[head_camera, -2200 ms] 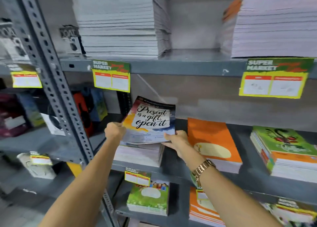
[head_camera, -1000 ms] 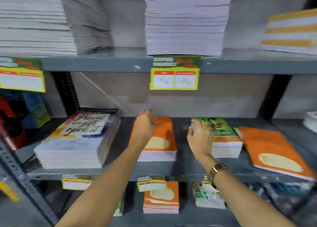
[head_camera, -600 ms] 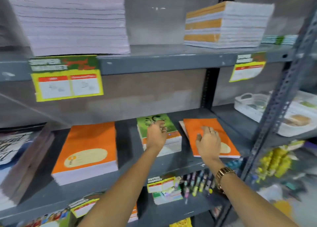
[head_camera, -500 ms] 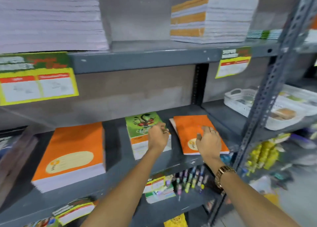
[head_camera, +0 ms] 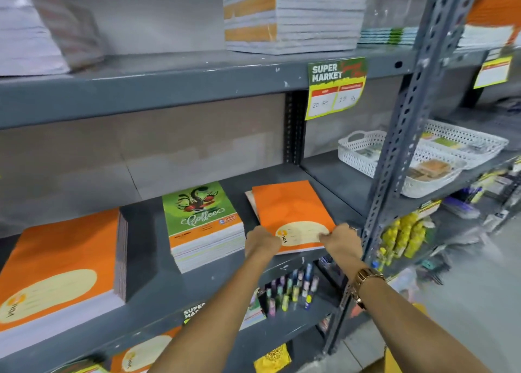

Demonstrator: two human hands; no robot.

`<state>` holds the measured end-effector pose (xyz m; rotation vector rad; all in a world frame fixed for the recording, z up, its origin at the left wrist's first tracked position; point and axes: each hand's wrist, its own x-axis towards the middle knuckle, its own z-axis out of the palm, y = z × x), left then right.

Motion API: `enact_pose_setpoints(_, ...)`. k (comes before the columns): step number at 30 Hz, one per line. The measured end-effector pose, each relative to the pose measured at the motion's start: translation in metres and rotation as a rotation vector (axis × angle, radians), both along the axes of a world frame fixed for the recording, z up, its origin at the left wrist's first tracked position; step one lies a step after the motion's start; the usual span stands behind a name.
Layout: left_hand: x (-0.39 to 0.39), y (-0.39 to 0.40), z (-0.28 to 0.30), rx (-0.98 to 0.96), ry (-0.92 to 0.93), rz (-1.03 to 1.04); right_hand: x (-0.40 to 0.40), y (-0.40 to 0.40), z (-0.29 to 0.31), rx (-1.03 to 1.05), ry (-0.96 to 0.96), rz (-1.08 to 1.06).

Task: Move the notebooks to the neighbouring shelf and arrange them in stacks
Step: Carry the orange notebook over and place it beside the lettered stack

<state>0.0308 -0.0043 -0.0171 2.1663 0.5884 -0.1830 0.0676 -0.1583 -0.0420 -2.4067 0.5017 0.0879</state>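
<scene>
At near edge of orange notebook [head_camera: 287,214]: left hand [head_camera: 260,243] curled on its near-left corner, right hand [head_camera: 342,238] pinching its near-right corner. Lay low on grey shelf [head_camera: 146,285], hard by perforated upright [head_camera: 394,152]. Left of it, green Coffee stack [head_camera: 201,220]; further left, thick orange stack [head_camera: 59,262]. Right of upright, white basket [head_camera: 363,155].

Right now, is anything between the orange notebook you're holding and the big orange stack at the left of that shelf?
Yes. Both hands, left and right, grip the orange notebook. The green Coffee notebook stack stands between it and the big orange stack, so it must go over or around.
</scene>
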Motion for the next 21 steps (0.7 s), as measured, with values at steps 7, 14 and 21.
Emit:
enact_pose_setpoints(7, 0.001, 0.008, 0.008, -0.302, -0.010, 0.172, 0.006, 0.000, 0.019, 0.181, -0.144, -0.104)
enact_pose_setpoints(14, -0.014, 0.027, 0.038, -0.353, -0.136, 0.234, -0.006, 0.027, 0.046, 0.251, -0.323, -0.082)
enact_pose_setpoints(21, -0.043, 0.090, 0.062, -0.282, -0.273, 0.301, -0.033, 0.086, 0.071, 0.365, -0.366, -0.007)
